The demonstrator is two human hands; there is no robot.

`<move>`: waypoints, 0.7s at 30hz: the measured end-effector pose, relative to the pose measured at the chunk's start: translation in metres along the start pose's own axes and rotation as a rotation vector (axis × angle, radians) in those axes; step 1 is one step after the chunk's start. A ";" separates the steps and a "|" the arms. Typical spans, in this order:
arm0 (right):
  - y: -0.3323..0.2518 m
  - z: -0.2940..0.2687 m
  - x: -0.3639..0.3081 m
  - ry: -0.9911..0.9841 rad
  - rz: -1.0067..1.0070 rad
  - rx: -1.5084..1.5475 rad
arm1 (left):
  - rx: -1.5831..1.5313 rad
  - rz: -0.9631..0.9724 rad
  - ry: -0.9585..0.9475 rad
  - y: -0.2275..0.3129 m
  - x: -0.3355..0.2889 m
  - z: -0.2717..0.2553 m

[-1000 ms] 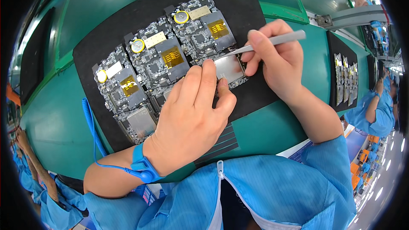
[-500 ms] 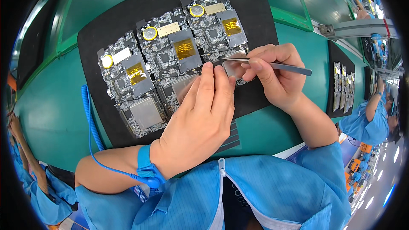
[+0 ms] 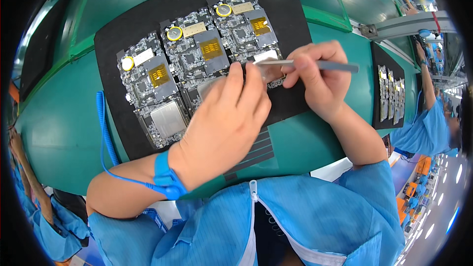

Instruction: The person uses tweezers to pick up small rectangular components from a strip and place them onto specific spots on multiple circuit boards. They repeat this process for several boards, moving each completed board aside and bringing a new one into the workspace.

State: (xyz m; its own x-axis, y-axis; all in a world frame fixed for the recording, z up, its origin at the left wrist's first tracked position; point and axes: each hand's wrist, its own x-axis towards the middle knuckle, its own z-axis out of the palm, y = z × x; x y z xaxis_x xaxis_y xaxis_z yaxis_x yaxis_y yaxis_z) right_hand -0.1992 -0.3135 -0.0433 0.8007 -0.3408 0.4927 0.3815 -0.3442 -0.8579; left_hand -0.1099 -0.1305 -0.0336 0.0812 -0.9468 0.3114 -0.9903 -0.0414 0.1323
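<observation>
Three circuit boards lie side by side on a black mat (image 3: 123, 34): the left board (image 3: 150, 93), the middle board (image 3: 194, 54) and the right board (image 3: 246, 29). Each has a round coin cell and a gold patch. My left hand (image 3: 224, 123), with a blue wrist strap (image 3: 167, 175), rests flat on the lower parts of the middle and right boards, fingertips pressing near a silver shield. My right hand (image 3: 318, 76) grips grey tweezers (image 3: 315, 64), their tip at the lower edge of the right board beside my left fingertips.
The mat sits on a green bench (image 3: 59, 133). A blue coiled cord (image 3: 103, 133) runs from the strap across the bench. Another black mat with boards (image 3: 389, 93) lies at right. Co-workers in blue coats (image 3: 423, 123) stand at the right and left edges.
The tweezers have tilted to lie nearly level and their tip has stayed at the right board. My left hand has slid slightly up over the boards.
</observation>
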 end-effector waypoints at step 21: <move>-0.078 0.048 -0.123 -0.148 0.500 0.092 | -0.123 0.261 -0.071 0.040 -0.113 -0.032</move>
State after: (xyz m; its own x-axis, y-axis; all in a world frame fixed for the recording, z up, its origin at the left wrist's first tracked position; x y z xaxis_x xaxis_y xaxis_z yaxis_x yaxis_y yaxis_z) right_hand -0.3051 -0.2033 -0.0441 0.9494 -0.3141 -0.0003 -0.0303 -0.0907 -0.9954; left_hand -0.1553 -0.0154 -0.0337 -0.1871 -0.9404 0.2840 -0.9553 0.2415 0.1705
